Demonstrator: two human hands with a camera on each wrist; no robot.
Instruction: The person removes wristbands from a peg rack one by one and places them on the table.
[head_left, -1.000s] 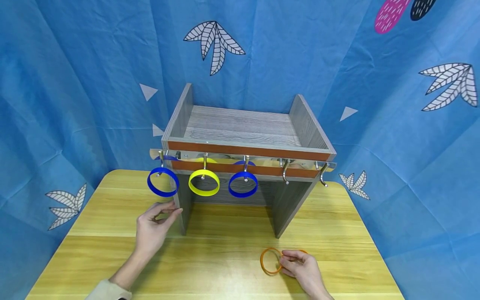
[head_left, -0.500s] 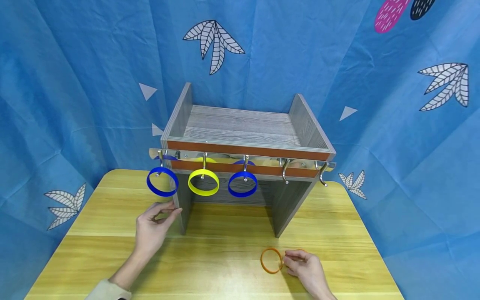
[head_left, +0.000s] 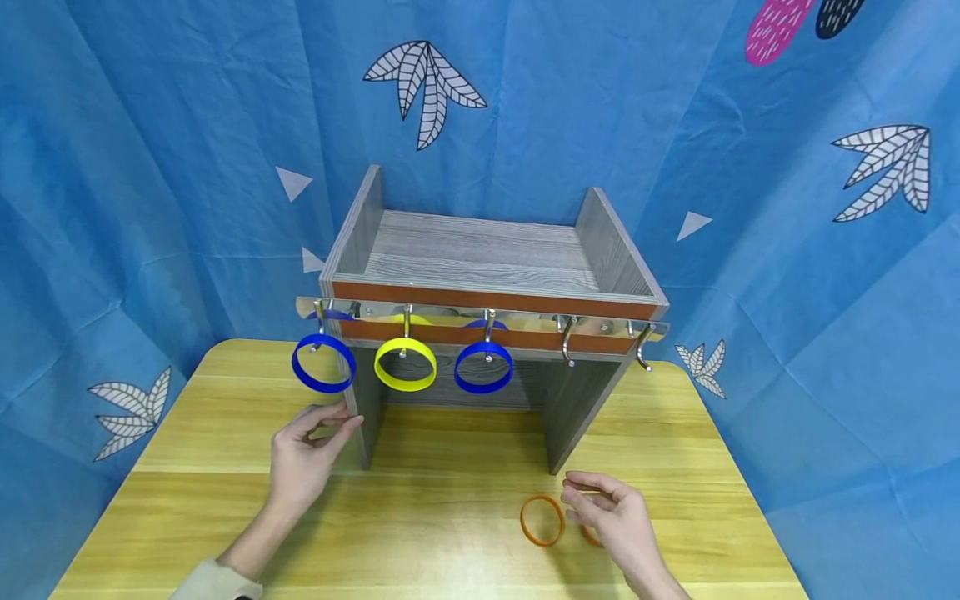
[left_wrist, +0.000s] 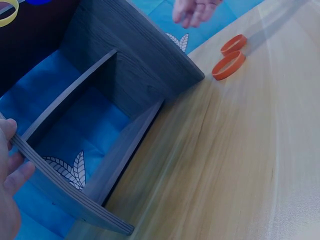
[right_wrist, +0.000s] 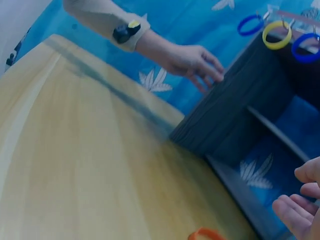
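Note:
My left hand [head_left: 303, 454] grips the front edge of the left side panel [head_left: 358, 417] of a grey wooden shelf, thumb and fingers on either side. My right hand [head_left: 611, 521] is raised just above the table, fingers loosely bent and apart, holding nothing. Beneath and beside it lie two orange wristbands [head_left: 542, 521]; the farther right one [head_left: 590, 536] is partly hidden by the hand. Both orange bands [left_wrist: 228, 65] show whole in the left wrist view. On the metal hook rail hang a blue wristband [head_left: 324, 387], a yellow wristband [head_left: 405, 385] and another blue wristband [head_left: 483, 387].
The rail [head_left: 525, 317] runs along the shelf's front; its two right-hand hooks [head_left: 568, 342] carry no band. The shelf [head_left: 480, 250] stands on a wooden table [head_left: 450, 533] with rounded back corners. A blue patterned curtain [head_left: 187, 167] surrounds the back and sides.
My right hand has let go of the left orange wristband and risen slightly away from the table, uncovering part of the second band. My left hand stays on the panel.

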